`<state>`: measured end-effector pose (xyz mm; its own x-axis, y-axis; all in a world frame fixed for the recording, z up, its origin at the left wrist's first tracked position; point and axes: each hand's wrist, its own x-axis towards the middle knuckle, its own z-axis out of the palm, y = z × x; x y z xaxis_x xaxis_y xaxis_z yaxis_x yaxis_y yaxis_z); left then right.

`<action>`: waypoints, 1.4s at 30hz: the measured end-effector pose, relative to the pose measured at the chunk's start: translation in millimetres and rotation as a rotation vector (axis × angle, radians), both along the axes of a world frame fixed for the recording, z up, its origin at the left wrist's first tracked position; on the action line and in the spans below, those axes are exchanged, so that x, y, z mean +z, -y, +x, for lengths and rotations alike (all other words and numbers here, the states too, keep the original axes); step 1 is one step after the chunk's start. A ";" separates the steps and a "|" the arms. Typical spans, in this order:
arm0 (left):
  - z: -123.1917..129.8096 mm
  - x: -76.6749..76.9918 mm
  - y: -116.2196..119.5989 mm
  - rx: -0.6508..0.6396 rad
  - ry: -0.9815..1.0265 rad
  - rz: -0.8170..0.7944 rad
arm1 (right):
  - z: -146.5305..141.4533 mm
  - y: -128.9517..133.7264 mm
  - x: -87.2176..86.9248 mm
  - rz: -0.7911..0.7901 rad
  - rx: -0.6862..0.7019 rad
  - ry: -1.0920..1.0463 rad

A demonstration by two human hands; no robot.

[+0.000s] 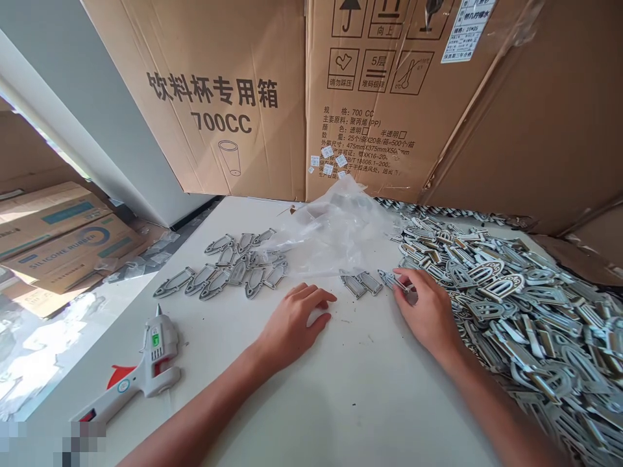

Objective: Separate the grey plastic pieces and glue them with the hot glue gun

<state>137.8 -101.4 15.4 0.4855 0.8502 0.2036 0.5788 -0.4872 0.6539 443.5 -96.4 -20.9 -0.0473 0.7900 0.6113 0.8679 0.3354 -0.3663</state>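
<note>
My right hand (423, 305) pinches a small grey arched frame piece (388, 279) between thumb and fingers, at the left edge of a large pile of similar pieces (506, 285). Two more pieces (361, 284) lie side by side on the white table (341, 389), just left of that hand. My left hand (292, 324) rests low over the table with thumb and fingers apart, holding nothing. Beyond it to the left is a loose cluster of grey pointed frames (238, 269), some overlapping.
A white glue gun (158, 353) with a red trigger lies at the left. Crumpled clear plastic (331, 227) sits at the table's middle back. Large cardboard boxes (233, 58) wall off the far side. More cartons (68, 240) stand on the floor at left.
</note>
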 end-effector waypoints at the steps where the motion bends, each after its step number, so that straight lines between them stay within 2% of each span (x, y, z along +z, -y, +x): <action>1: 0.2 -0.4 0.4 -0.003 0.009 -0.008 | -1.5 2.0 3.9 0.008 0.005 -0.047; 5: 0.5 0.2 1.1 -0.011 -0.012 0.034 | -8.9 13.0 19.1 0.034 0.042 -0.228; 7: -0.2 1.1 0.7 -0.013 -0.049 0.079 | -14.5 19.3 24.9 -0.032 0.163 -0.299; 11: -2.2 1.5 -2.1 -0.051 -0.108 0.104 | -30.6 28.9 30.2 -0.255 0.499 -0.342; 16: -2.1 -0.3 -4.4 -0.063 -0.088 0.077 | -49.5 32.4 23.5 -0.345 0.669 -0.304; 20: -1.3 -1.1 -4.1 -0.061 -0.065 0.054 | -56.2 34.1 18.0 -0.362 0.669 -0.264; 28: -0.8 -1.6 -2.2 -0.064 -0.015 0.001 | -56.0 35.2 18.0 -0.347 0.634 -0.270; 32: -0.3 -0.2 -1.0 -0.067 -0.054 0.052 | -55.2 34.8 16.1 -0.328 0.611 -0.256; 37: -3.4 12.9 -0.3 -0.005 -0.116 0.146 | -51.9 36.7 17.4 -0.373 0.586 -0.238; 42: -7.6 24.5 0.3 0.010 -0.245 0.149 | -50.3 37.7 19.6 -0.478 0.594 -0.221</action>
